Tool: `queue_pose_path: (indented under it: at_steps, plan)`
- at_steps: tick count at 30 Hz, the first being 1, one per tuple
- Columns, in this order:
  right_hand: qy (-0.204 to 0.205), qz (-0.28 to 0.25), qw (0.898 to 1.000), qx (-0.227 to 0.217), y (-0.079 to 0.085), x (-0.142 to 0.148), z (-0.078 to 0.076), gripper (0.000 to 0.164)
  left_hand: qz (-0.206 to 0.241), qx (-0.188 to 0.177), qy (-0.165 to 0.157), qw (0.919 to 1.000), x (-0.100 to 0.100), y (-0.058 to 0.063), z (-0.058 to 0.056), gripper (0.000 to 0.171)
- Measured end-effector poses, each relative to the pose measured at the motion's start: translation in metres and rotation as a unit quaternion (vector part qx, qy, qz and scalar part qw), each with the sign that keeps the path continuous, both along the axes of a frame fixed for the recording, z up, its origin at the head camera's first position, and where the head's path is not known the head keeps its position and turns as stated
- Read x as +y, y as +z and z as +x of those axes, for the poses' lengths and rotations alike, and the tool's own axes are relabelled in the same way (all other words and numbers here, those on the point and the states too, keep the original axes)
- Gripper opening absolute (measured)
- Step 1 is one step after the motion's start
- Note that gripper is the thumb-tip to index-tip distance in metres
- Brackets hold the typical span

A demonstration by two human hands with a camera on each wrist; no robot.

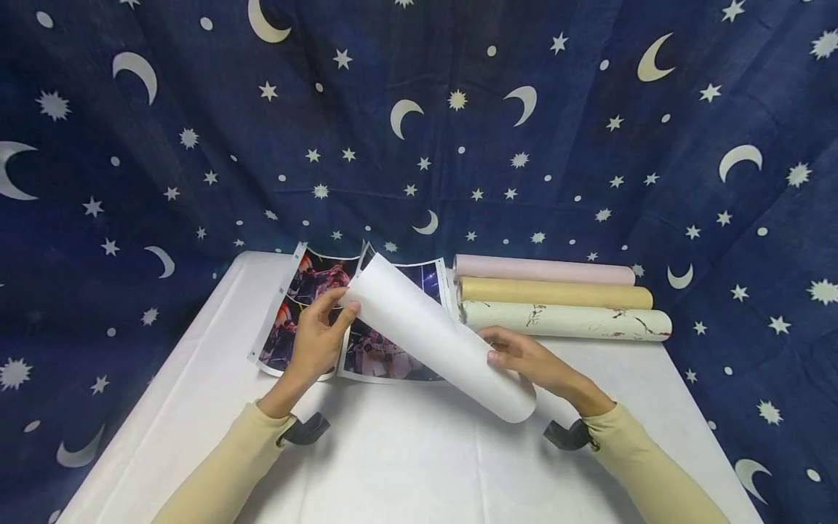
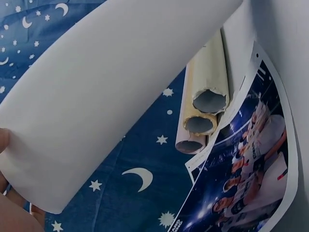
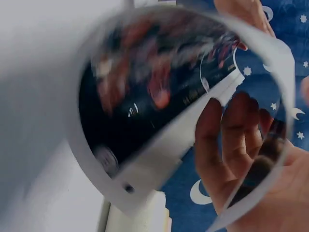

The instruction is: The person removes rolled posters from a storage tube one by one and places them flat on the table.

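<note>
A loosely rolled poster point(image 1: 439, 335), white on its outside, slants across the middle of the head view, far end to the left and near end to the right. My left hand point(image 1: 317, 335) pinches its far end between thumb and fingers. Near the other end my right hand point(image 1: 533, 360) holds the edge, thumb on the outer face. In the right wrist view, the roll's open end shows a dark, colourful print point(image 3: 154, 82) inside, with the right fingers point(image 3: 210, 140) inside the curl. Below the roll lie photo posters point(image 1: 393, 360) with white borders and curled edges.
To the right at the back lie a pink roll point(image 1: 543, 269), a tan roll point(image 1: 556, 293) and a pale roll with branch patterns point(image 1: 569, 322), side by side. A white cloth point(image 1: 406, 466) covers the table. Behind it hangs a blue curtain point(image 1: 419, 73) with moons and stars.
</note>
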State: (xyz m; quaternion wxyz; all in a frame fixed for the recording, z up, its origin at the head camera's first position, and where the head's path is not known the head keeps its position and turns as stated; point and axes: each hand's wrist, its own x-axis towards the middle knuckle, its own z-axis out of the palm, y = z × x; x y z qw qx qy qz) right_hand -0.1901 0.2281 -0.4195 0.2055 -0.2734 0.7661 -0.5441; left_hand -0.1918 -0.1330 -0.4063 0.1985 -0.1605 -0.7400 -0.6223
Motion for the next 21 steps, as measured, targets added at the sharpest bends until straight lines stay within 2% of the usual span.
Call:
queue_pose_path:
  at_steps: [3, 6, 9, 12, 14, 17, 21]
  plan:
    - [-0.034, -0.021, 0.999, -0.021, 0.003, 0.0, 0.003, 0.036, -0.013, -0.007, 0.008, 0.9999, -0.001, 0.001, -0.002, 0.034]
    - [-0.058, -0.046, 0.997, -0.02, 0.006, -0.002, 0.006, 0.028, -0.026, 0.0, 0.016, 0.9995, -0.002, 0.002, -0.005, 0.038]
    - [-0.084, -0.065, 0.994, 0.006, 0.009, -0.008, 0.01, 0.024, -0.035, 0.022, 0.037, 0.9984, 0.0, 0.002, -0.007, 0.043]
    - [-0.122, -0.072, 0.989, 0.051, 0.012, -0.015, 0.015, 0.027, -0.023, 0.029, 0.052, 0.998, 0.007, 0.001, -0.004, 0.049]
    - [-0.156, -0.066, 0.981, 0.093, 0.013, -0.021, 0.017, 0.028, 0.005, 0.018, 0.039, 0.9991, 0.014, 0.0, 0.0, 0.049]
    - [-0.21, -0.045, 0.963, 0.162, 0.014, -0.033, 0.018, 0.026, 0.048, -0.025, -0.014, 0.9984, 0.029, -0.002, 0.007, 0.05]
    - [-0.255, -0.026, 0.936, 0.239, 0.014, -0.052, 0.017, 0.025, 0.087, -0.082, -0.088, 0.9889, 0.05, -0.004, 0.013, 0.055]
